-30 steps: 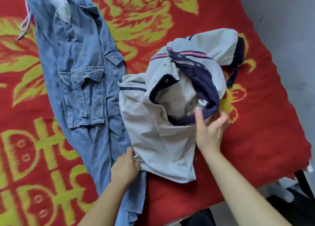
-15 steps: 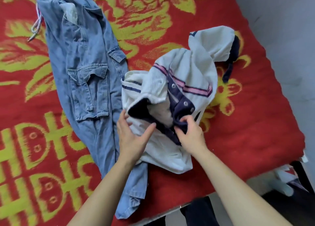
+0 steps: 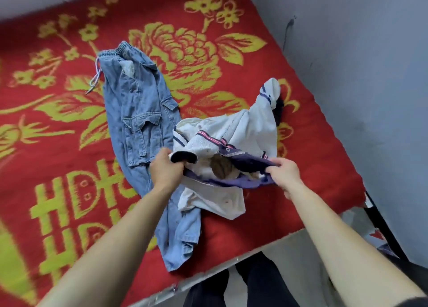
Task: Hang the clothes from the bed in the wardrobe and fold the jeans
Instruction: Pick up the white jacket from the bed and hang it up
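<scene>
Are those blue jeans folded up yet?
No: the jeans lie stretched out unfolded on the red blanket, while the left hand and right hand grip the white jacket.

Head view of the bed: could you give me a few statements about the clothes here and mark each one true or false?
1. The left grip and the right grip, both bare hands, hold the white jacket. True.
2. The jeans are folded into a neat square. False: they lie stretched out at full length on the blanket.
3. In the picture, the jeans lie to the left of the jacket. True.
4. The blanket is plain blue. False: it is red with a yellow flower pattern.
</scene>
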Motion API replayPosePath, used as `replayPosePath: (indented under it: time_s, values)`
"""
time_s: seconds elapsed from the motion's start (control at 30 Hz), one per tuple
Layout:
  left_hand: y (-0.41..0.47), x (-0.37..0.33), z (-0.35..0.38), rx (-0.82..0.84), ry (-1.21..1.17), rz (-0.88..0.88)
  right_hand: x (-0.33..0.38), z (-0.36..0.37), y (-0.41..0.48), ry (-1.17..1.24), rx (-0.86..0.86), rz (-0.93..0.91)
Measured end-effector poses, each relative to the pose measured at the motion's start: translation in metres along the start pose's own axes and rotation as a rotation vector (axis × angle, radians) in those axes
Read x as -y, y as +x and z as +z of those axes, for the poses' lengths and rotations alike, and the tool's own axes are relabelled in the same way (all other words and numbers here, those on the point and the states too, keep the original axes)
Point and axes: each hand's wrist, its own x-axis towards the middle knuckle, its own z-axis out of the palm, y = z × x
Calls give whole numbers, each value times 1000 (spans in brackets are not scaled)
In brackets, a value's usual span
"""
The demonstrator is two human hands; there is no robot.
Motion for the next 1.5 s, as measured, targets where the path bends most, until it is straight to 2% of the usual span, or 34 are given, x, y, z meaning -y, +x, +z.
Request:
replayPosePath:
  time_s: [0.13,0.23,0.3,0.4,0.47,0.5,0.57,0.67,0.77,0.87,0.97,1.03,1.2,1.37,1.4,1.5]
  values:
    - [6,-87,-92,-144,-194,145,140,-52,-44,58,-127,-377]
    - [-8,-144,-178,-301,-401,320,232,-94,-103,215,-215,-686]
    - [-28,-168,-229,-435,-533,451,270,-117,-147,348,-267,-840]
    - [-61,-175,-276,-633,-650,621,277,-126,-197,427,-384,-1010]
    - [-83,-151,-280,-718,-603,687,253,-108,-210,432,-430,-991]
    - [-92,-130,-272,-728,-536,697,234,-92,-209,427,-418,-919]
    - [-107,-78,-242,-633,-374,605,182,-53,-200,350,-310,-704]
    - [-125,12,-184,-261,-80,222,88,11,-191,10,16,-386]
    - [-154,90,-139,2,66,-19,17,50,-198,-286,152,-274]
    - [-182,134,-115,171,128,-92,-9,59,-203,-319,143,-238]
    - [-191,151,-106,429,277,-63,-7,51,-206,-297,38,-328]
    - [-186,149,-106,509,319,2,0,43,-207,-270,-5,-420]
    - [-156,94,-114,288,190,219,19,30,-217,-166,1,-619]
    - [-144,16,-107,449,194,587,22,11,-222,-96,14,-751]
    - [-146,2,-106,463,131,606,21,6,-220,-83,-4,-742]
    - [-152,-32,-110,446,-233,464,18,-2,-214,-47,-133,-656]
